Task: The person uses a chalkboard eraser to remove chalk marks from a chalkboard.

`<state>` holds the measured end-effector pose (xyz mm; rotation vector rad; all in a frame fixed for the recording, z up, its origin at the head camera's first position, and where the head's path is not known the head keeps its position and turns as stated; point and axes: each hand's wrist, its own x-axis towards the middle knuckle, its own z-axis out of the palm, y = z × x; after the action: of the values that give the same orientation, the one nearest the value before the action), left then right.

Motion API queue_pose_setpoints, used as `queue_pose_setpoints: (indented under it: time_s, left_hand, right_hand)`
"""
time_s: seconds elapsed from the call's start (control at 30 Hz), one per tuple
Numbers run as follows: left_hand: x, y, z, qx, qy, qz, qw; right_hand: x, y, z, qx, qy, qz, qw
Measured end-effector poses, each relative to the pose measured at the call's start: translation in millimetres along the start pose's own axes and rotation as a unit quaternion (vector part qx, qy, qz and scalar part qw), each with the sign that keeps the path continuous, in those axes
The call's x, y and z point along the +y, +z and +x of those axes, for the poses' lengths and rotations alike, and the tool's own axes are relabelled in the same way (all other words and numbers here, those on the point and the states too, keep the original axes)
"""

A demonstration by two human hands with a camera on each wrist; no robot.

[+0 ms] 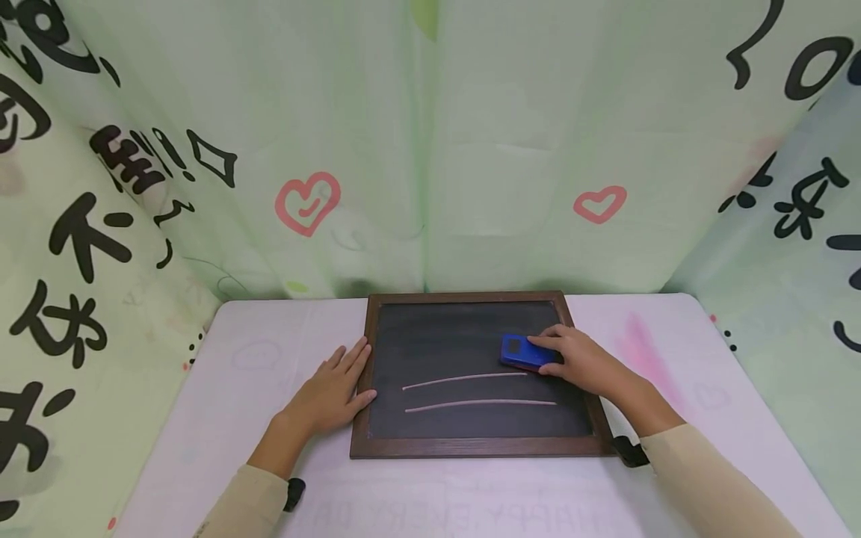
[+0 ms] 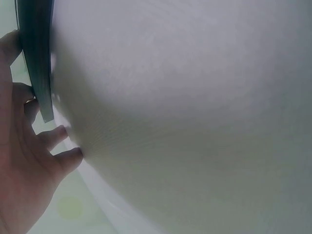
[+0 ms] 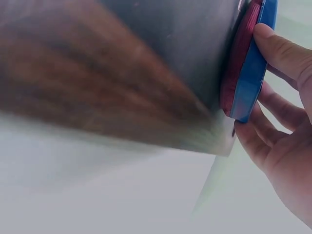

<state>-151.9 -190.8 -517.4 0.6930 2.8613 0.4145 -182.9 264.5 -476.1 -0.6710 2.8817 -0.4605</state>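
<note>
A blackboard (image 1: pixel 464 336) in a brown wooden frame lies flat, with two pink chalk lines (image 1: pixel 480 403) across its lower half. On the board's right side my right hand (image 1: pixel 572 357) grips a blue eraser (image 1: pixel 514 353) between thumb and fingers. The right wrist view shows the eraser's red felt side (image 3: pixel 239 63) against the dark surface. My left hand (image 1: pixel 332 392) rests with extended fingers along the frame's left edge, its thumb on the wood. In the left wrist view, the fingers (image 2: pixel 68 158) spread beside the dark frame (image 2: pixel 38 58).
The board lies on a white table (image 1: pixel 303 321) with faint pink smudges on its right part. Pale green curtains (image 1: pixel 498 149) with black writing and red hearts hang behind and at both sides. A black wrist strap (image 1: pixel 631 451) shows by the right sleeve.
</note>
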Motion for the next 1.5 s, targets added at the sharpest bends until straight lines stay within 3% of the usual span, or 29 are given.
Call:
queue_pose_setpoints:
  time_s: [0.33, 0.87, 1.27, 1.5]
  left_hand:
    - [-1.5, 3.4, 2.0, -0.007, -0.005, 0.000, 1.0000]
    - [-2.1, 2.9, 0.5, 0.004, 0.002, 0.001, 1.0000]
    - [-3.5, 1.7, 1.0, 0.010, 0.005, 0.010, 0.9999]
    - [-4.3, 2.2, 1.7, 0.006, 0.005, 0.008, 0.9999]
  right_hand:
    - [4, 1, -13, 0.031, 0.021, -0.007, 0.999]
    - [-13, 13, -13, 0.053, 0.024, 0.003, 0.998]
    - [-37, 20, -2, 0.058, 0.011, -0.013, 0.998]
    - [-55, 26, 11, 0.040, 0.005, -0.023, 0.999]
